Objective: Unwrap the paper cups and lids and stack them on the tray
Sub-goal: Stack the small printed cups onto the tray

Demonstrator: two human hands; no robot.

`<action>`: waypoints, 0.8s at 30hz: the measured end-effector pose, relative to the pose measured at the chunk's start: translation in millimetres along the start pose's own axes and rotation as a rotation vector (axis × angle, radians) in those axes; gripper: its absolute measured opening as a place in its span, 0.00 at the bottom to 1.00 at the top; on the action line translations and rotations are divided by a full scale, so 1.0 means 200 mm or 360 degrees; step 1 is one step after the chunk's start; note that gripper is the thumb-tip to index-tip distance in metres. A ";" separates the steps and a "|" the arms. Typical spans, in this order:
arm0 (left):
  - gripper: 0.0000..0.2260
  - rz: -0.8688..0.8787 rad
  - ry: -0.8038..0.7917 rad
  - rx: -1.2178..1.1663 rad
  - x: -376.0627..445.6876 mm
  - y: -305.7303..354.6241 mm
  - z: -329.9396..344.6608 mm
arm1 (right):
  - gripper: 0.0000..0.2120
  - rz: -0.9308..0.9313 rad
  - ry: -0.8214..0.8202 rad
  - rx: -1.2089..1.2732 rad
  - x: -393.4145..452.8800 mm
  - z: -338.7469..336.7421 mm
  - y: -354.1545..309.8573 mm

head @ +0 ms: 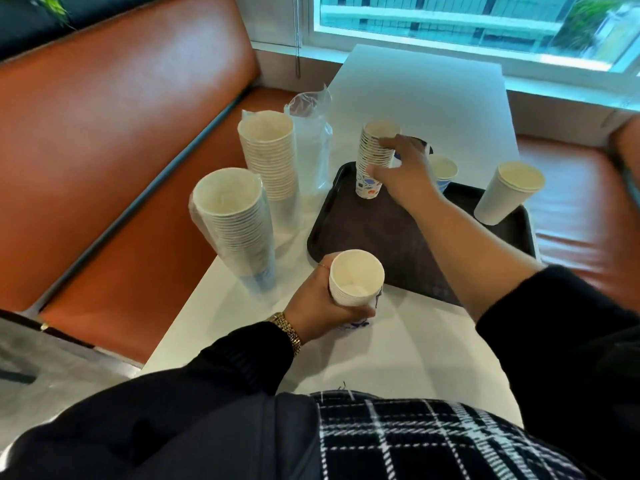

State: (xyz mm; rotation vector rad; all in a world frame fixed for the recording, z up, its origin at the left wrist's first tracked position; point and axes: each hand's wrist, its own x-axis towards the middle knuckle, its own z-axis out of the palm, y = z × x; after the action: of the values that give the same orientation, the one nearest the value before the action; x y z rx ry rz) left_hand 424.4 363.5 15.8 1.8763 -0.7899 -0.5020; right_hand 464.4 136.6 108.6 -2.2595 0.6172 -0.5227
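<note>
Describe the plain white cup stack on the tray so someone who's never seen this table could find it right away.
Start at the dark tray on the white table. Go to its right edge, the side farthest from the orange bench. The white stack leans there, untouched, tall and wide-mouthed with no print, unlike the patterned stack the right hand grips.

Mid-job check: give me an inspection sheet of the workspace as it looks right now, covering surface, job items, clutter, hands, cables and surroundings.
Surface: white table; dark tray lies on it.
Job's things: printed cup stack, small blue cup and white cup pair stand on the tray; two tall wrapped stacks and a lid sleeve stand left of it.
Clutter: nothing seen.
Hands: right hand grips the printed cup stack; left hand holds a short cup stack above the table.
Cables: nothing seen.
Surroundings: orange bench, window.
</note>
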 end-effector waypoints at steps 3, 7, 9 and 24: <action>0.36 0.0001 -0.0008 -0.0014 0.00 0.00 0.00 | 0.19 -0.0076 -0.0155 0.0108 -0.19 0.02 0.00; 0.35 0.0015 -0.0019 -0.0038 0.00 0.01 -0.01 | 0.14 -0.0038 -0.0320 0.0307 -0.41 0.04 0.01; 0.36 0.0030 -0.0013 -0.0046 -0.01 0.01 -0.01 | 0.14 -0.0016 -0.0396 0.0353 -0.50 0.03 0.00; 0.37 0.0005 -0.0023 -0.0039 -0.02 0.03 -0.01 | 0.10 -0.0118 -0.0598 0.0420 -0.93 0.01 0.04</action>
State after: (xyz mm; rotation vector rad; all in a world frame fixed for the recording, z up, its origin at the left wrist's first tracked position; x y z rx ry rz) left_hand 420.8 365.5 20.8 1.8506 -0.7929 -0.5211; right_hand 314.4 238.0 68.8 -2.0590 0.2583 -0.1899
